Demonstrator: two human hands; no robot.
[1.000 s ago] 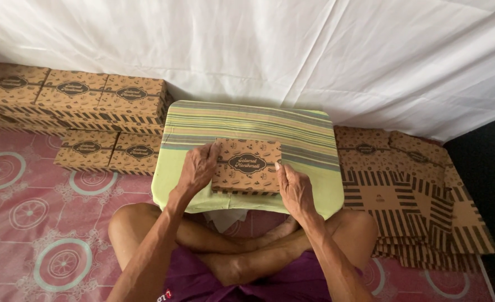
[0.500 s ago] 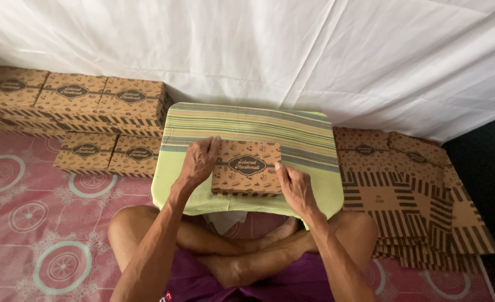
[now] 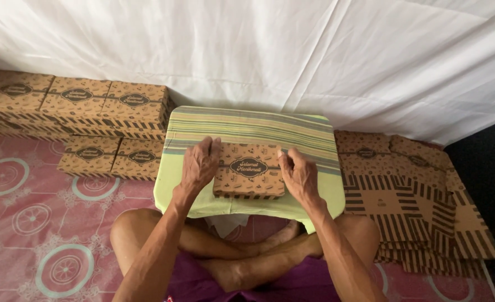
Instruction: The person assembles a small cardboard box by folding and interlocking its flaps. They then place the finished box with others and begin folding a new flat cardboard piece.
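A closed brown cardboard box (image 3: pixel 249 169) with a dark oval label and striped sides lies on a small table covered by a green striped cloth (image 3: pixel 253 126). My left hand (image 3: pixel 199 165) rests against the box's left side, fingers on its top edge. My right hand (image 3: pixel 297 174) presses against the box's right side with the fingers curled. I sit cross-legged behind the table.
Finished brown boxes (image 3: pixel 79 100) are stacked in rows at the left, with two lower ones (image 3: pixel 110 156) in front. A pile of flat unfolded box blanks (image 3: pixel 409 190) lies at the right. White cloth hangs behind; a pink patterned mat (image 3: pixel 29 223) covers the floor.
Both hands have shifted slightly along the box's sides; the box stays on the cloth-covered table.
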